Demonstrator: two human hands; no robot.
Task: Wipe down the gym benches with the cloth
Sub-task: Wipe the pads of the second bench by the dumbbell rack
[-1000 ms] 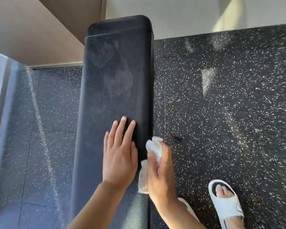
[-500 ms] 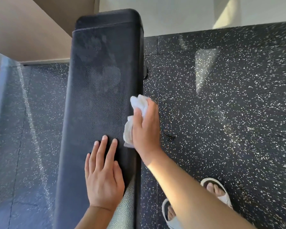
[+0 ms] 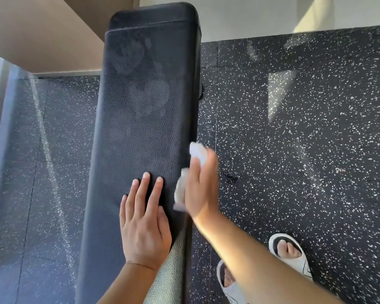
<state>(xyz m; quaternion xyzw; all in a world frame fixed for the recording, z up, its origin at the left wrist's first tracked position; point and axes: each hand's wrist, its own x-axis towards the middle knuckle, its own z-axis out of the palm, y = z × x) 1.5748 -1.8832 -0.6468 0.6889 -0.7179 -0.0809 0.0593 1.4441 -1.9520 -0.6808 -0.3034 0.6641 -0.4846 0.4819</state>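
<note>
Two bare forearms reach in from the bottom edge, with no sleeves, watch, bracelets or rings visible on either. The person's left hand (image 3: 144, 220) shows short, neatly trimmed, unpainted fingernails and a faint crease line across the wrist. The person's right hand (image 3: 201, 185) is blurred, so its nails cannot be made out. On the feet are white open-toe slide sandals (image 3: 291, 251) with a broad single strap over each foot and thick rounded soles; bare toes show at the front openings, and one sandal is partly hidden behind the right forearm.
</note>
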